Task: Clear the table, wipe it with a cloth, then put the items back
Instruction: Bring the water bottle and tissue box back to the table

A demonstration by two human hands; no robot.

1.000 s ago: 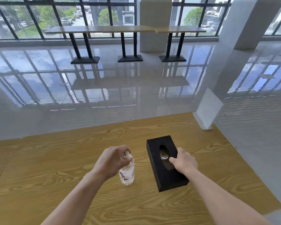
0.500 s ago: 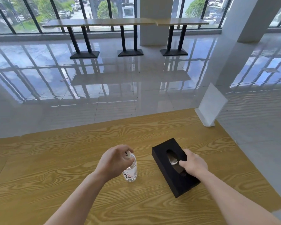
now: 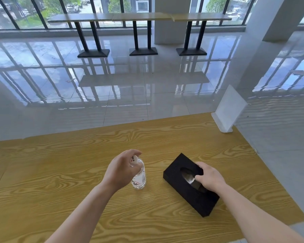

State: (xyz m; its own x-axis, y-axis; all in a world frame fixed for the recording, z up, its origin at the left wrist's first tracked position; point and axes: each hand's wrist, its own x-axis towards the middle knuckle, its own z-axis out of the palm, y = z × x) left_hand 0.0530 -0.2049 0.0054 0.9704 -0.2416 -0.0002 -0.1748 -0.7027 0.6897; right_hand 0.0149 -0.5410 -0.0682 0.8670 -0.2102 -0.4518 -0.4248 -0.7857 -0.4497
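while both items stand on the table (image 3: pixel 60 172), i log the left hand (image 3: pixel 121 171) curled round the cap of the water bottle (image 3: pixel 140 180), mid-table, and the right hand (image 3: pixel 210 176) gripping the black tissue box (image 3: pixel 175 166) beside it. no cloth in view; whether this is clearing or returning, i cannot tell.

Bright daylight from windows (image 3: pixel 60 13) glares off floor (image 3: pixel 130 88); edges bow.

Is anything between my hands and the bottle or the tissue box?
Nothing visible. The left hand grips the bottle near its cap, and the right hand holds the tissue box.
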